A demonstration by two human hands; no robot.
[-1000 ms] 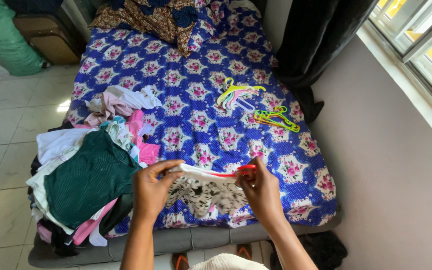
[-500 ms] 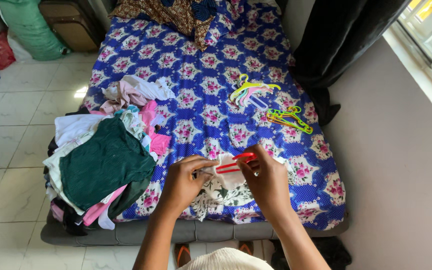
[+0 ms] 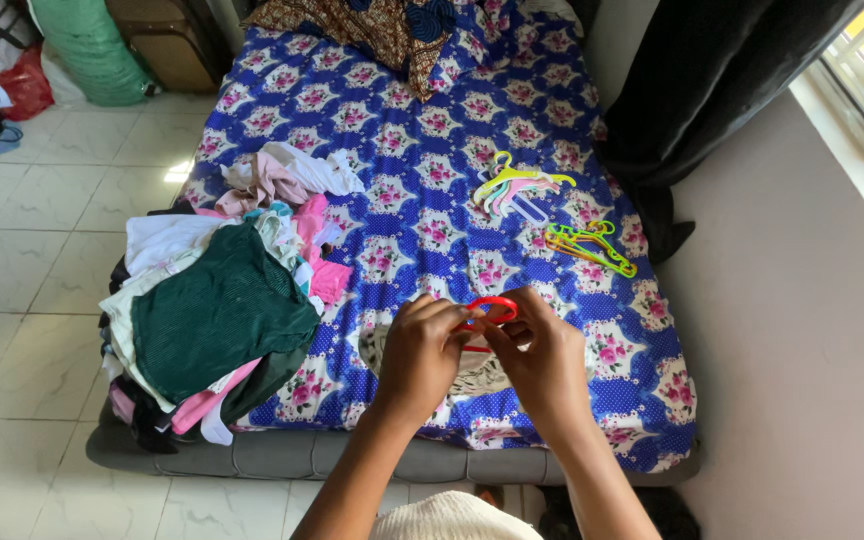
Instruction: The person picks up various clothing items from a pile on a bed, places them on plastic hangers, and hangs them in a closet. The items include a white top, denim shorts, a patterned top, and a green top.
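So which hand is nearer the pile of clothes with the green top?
Left. The left hand is just beside the pile of clothes; the right hand sits beyond it, farther away.

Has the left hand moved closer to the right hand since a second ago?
Yes. The left hand has closed in on the right hand at the red hanger, further from the clothes pile.

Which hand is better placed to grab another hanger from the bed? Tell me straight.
Right, probably. The right hand is on the side nearer the pastel hangers and the green and orange hangers. The left hand lies toward the clothes pile. Both hold the red hanger.
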